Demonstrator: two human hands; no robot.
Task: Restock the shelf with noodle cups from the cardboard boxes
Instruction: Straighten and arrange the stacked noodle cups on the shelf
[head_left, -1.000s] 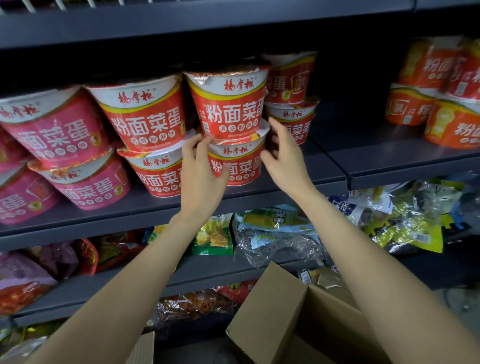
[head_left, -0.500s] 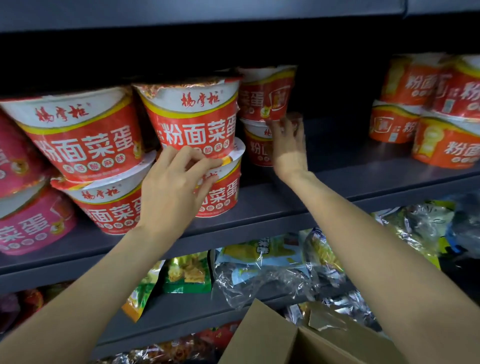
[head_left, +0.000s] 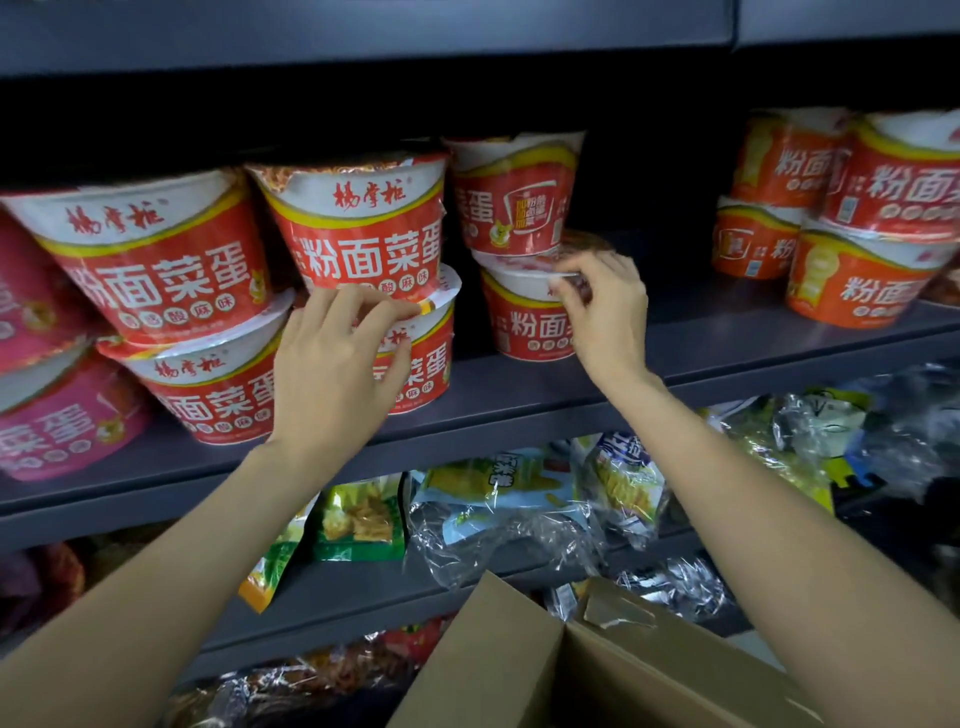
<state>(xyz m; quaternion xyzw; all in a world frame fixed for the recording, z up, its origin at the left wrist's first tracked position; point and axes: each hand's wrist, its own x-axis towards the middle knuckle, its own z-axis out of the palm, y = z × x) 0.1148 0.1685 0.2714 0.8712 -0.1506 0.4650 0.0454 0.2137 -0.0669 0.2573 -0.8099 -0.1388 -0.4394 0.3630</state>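
Note:
Red noodle cups stand stacked in twos on the grey shelf (head_left: 737, 338). My left hand (head_left: 332, 374) curls round the front of the lower front cup (head_left: 428, 364), fingertips at its lid rim, just under the upper front cup (head_left: 363, 234). Further back and to the right, my right hand (head_left: 605, 312) pinches the lid rim of the lower rear cup (head_left: 519, 325), which carries another rear cup (head_left: 511, 202). An open cardboard box (head_left: 509, 654) sits below my arms; its inside is hidden.
Another red stack (head_left: 171, 280) and pink cups (head_left: 57, 421) fill the shelf's left. Orange-red cups (head_left: 857, 280) stand at the right, with bare shelf between them and the rear stack. Snack bags (head_left: 488, 499) lie on the shelf below. A shelf board (head_left: 363, 31) hangs close above the cups.
My right hand went from beside the front stack back to the rear stack and now pinches the lower rear cup's rim. My left hand stays on the lower front cup. The view moved closer.

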